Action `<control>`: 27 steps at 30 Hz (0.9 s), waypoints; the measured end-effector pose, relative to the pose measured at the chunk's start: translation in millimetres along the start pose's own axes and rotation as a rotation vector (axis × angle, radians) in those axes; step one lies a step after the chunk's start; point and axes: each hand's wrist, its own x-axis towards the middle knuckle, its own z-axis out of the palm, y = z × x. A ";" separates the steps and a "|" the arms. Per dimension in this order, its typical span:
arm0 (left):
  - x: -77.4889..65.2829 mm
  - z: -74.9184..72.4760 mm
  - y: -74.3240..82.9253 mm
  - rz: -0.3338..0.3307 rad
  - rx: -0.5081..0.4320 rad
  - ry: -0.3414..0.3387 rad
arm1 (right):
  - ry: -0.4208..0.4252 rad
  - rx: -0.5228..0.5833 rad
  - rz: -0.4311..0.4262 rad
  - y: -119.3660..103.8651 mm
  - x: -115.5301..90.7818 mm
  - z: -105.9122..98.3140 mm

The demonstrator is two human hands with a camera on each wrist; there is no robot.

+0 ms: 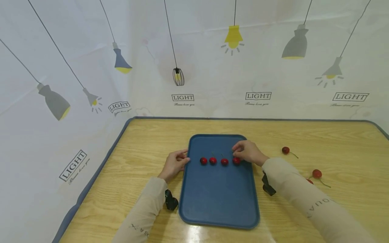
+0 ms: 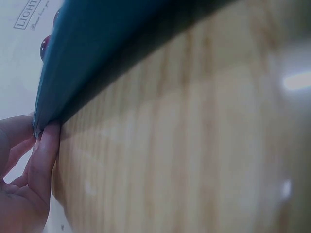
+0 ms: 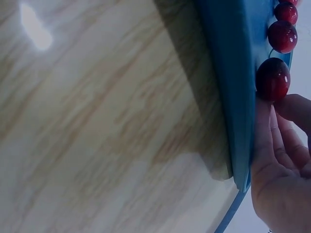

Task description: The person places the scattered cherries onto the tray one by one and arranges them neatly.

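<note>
A blue rectangular tray point(image 1: 218, 195) lies on the table with a crosswise row of red cherries in its upper half. My left hand point(image 1: 174, 164) grips the tray's left rim; the left wrist view shows thumb and finger point(image 2: 44, 155) on either side of the edge. Over the right rim reaches my right hand point(image 1: 248, 152), thumb and fingertips pinching at the rightmost cherry point(image 1: 236, 161). In the right wrist view that cherry point(image 3: 273, 79) sits at the fingertips, its stem end hidden by them. Left of it stand three others: a cherry point(image 1: 224, 162), another cherry point(image 1: 213, 160) and the leftmost cherry point(image 1: 203, 161).
On the wooden table point(image 1: 146, 138), right of the tray, lie loose stemmed cherries: one cherry point(image 1: 285, 150) farther back, another cherry point(image 1: 317, 173) nearer, and a third cherry point(image 1: 309, 181) partly hidden by the right sleeve. A lamp-printed white curtain point(image 1: 206, 67) stands behind the table.
</note>
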 end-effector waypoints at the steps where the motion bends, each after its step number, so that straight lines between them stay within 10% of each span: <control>1: -0.3 -0.2 0.5 0.003 0.002 0.000 | 0.001 0.000 0.001 -0.1 0.3 0.0; 27: -2.2 -0.4 1.7 -0.009 0.005 -0.002 | 0.010 -0.086 0.022 -1.1 -0.5 -0.6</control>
